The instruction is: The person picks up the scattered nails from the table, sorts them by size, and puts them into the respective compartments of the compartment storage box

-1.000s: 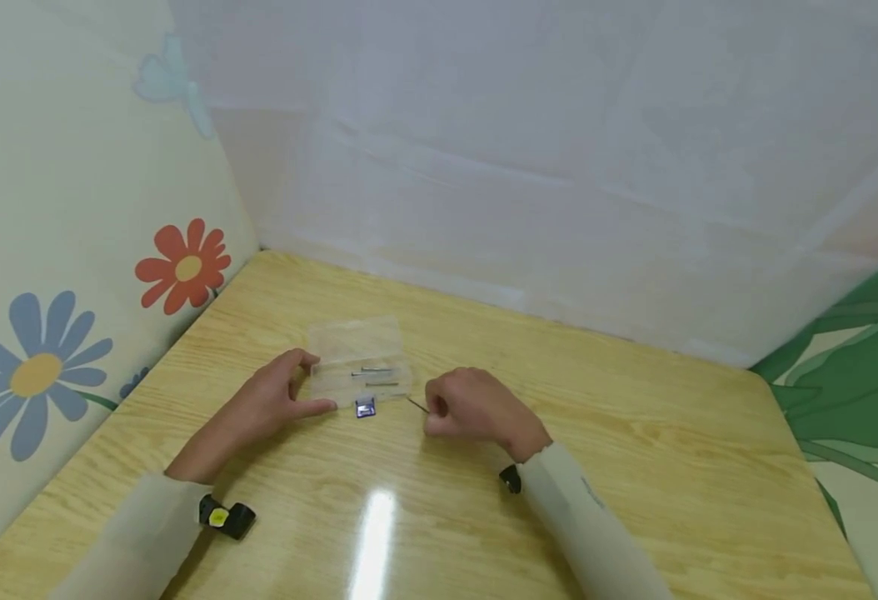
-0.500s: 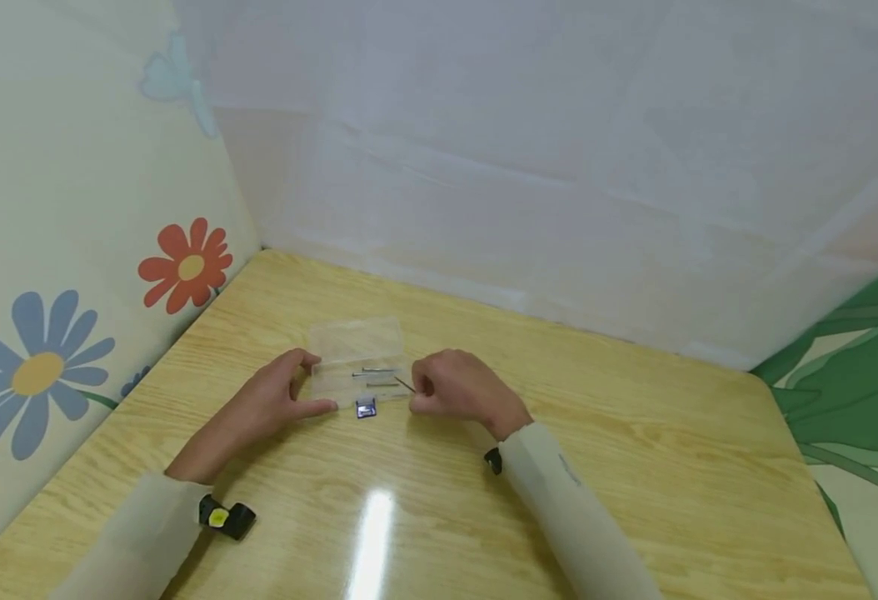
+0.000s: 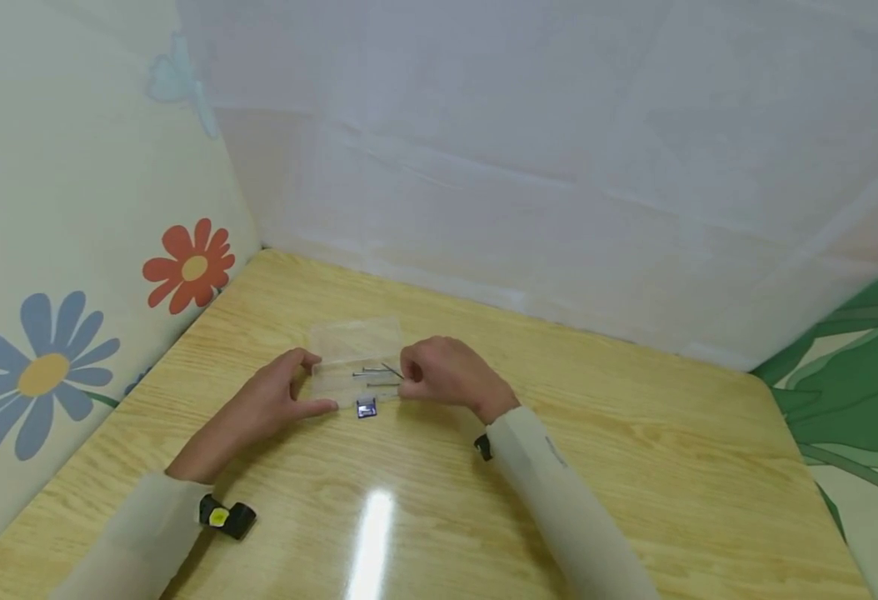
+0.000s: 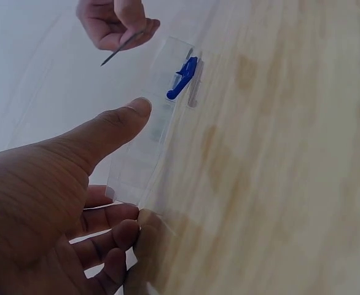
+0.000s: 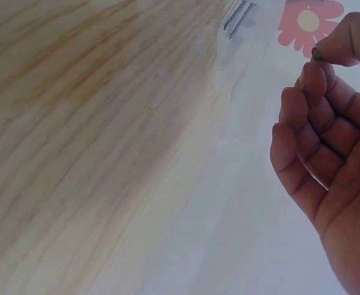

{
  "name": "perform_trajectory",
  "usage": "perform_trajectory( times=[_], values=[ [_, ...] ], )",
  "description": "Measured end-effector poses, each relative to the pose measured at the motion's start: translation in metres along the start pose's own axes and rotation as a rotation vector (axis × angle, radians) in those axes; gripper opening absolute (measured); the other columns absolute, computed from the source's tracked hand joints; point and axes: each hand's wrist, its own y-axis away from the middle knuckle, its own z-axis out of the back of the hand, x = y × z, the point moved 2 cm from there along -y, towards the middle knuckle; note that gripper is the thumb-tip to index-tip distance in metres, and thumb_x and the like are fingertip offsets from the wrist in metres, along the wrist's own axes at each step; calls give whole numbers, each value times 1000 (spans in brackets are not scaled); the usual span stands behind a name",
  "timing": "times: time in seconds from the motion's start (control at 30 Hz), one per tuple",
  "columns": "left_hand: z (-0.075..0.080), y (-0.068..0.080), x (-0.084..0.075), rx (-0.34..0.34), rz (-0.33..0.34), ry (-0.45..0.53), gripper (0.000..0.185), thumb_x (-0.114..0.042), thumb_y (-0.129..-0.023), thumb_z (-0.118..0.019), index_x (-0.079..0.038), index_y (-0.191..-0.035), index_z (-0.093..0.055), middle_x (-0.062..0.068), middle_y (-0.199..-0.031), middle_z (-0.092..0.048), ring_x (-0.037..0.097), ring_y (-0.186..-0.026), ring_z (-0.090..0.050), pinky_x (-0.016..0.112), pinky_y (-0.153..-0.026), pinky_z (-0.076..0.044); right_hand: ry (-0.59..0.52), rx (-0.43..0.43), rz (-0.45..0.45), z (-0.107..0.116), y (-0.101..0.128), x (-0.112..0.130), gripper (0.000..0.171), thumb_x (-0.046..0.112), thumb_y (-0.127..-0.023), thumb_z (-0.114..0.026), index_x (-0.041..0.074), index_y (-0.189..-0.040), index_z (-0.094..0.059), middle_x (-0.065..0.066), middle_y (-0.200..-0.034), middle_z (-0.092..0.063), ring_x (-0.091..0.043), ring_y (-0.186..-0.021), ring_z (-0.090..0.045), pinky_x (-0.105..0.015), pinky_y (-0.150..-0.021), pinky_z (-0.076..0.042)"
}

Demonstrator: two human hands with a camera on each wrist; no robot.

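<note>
A small clear plastic box (image 3: pixel 330 385) lies on the table with its lid (image 3: pixel 356 338) folded back. My left hand (image 3: pixel 262 393) holds its left end, fingers at the end wall and thumb along the front; the left wrist view shows this thumb (image 4: pixel 121 123) close up. Over the box's right side, my right hand (image 3: pixel 450 372) pinches a thin nail (image 4: pixel 120 49) between thumb and forefinger, its point slanting left and away. The nail's round dark head (image 5: pixel 316 54) shows in the right wrist view. Inside the box lie several nails (image 3: pixel 383 384). A blue clasp (image 4: pixel 183 78) sits at its front.
The wood-grain table (image 3: pixel 634 467) extends right and toward me. A white sheet (image 3: pixel 559 167) hangs behind it, and a flower-printed cloth (image 3: pixel 94 208) borders the left. Black wrist cameras (image 3: pixel 227 517) are strapped at both cuffs.
My right hand has moved left and away from me with the nail, from beside the box to over its right side. The left hand and the box have stayed put.
</note>
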Motion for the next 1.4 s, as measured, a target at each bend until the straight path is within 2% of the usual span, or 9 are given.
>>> perform_trajectory(
  times=[0.13, 0.27, 0.5, 0.57, 0.73, 0.97, 1.23, 1.4],
  values=[
    [-1, -1, 0, 8, -1, 2, 82, -44, -82, -88, 4, -137, -50, 12, -105, -55, 24, -81, -49, 37, -67, -41, 19, 0, -5, 0, -2, 1, 3, 16, -90, -67, 17, -88, -67, 8, -79, -61, -7, -67, -53, -23, -64, -45],
    [-2, -2, 1, 15, -2, 6, 82, -43, -82, -88, 3, -137, -49, 13, -107, -55, 24, -81, -49, 38, -67, -41, 54, -16, -20, -1, 1, -2, 7, 17, -95, -63, 16, -94, -70, 10, -80, -61, -6, -67, -53, -22, -65, -45],
    [1, -2, 0, 8, -20, -1, 82, -43, -83, -87, 4, -138, -48, 18, -120, -55, 28, -91, -50, 41, -73, -41, 22, -43, -22, 4, 16, -8, 14, 12, -95, -59, 20, -86, -66, 8, -72, -57, -6, -63, -47, -25, -61, -40],
    [1, -2, 0, 13, -28, 2, 82, -41, -83, -88, 4, -138, -48, 18, -118, -55, 28, -89, -50, 40, -72, -41, 18, -49, -30, 6, 22, -10, 15, 11, -95, -58, 21, -85, -65, 10, -72, -57, -6, -62, -47, -25, -61, -41],
    [0, -2, 2, 30, -40, -14, 82, -34, -81, -91, 3, -139, -46, 16, -109, -52, 26, -83, -48, 38, -68, -41, 8, -72, -45, 9, 41, -15, 17, 12, -97, -58, 22, -86, -67, 13, -74, -58, -5, -63, -49, -26, -61, -44],
    [-2, -2, 4, 37, -38, -18, 82, -32, -80, -91, 4, -138, -45, 25, -134, -51, 34, -106, -47, 50, -85, -41, -6, -97, -92, 10, 70, -25, 19, 13, -98, -58, 24, -86, -67, 15, -74, -57, -4, -63, -49, -27, -62, -44],
    [-1, -1, 3, 32, -43, -17, 82, -31, -80, -92, 5, -137, -45, 27, -135, -50, 36, -111, -48, 53, -90, -41, -36, -37, -240, 12, 111, -39, 19, 14, -99, -58, 23, -88, -70, 17, -79, -60, -4, -66, -53, -29, -64, -48],
    [-2, -2, 3, 32, -47, -9, 82, -32, -80, -92, 4, -137, -45, 26, -134, -51, 35, -106, -48, 51, -86, -41, -10, -40, -270, 13, 136, -46, 15, 11, -97, -64, 21, -89, -71, 16, -81, -62, -3, -69, -54, -29, -65, -48]
  ],
)
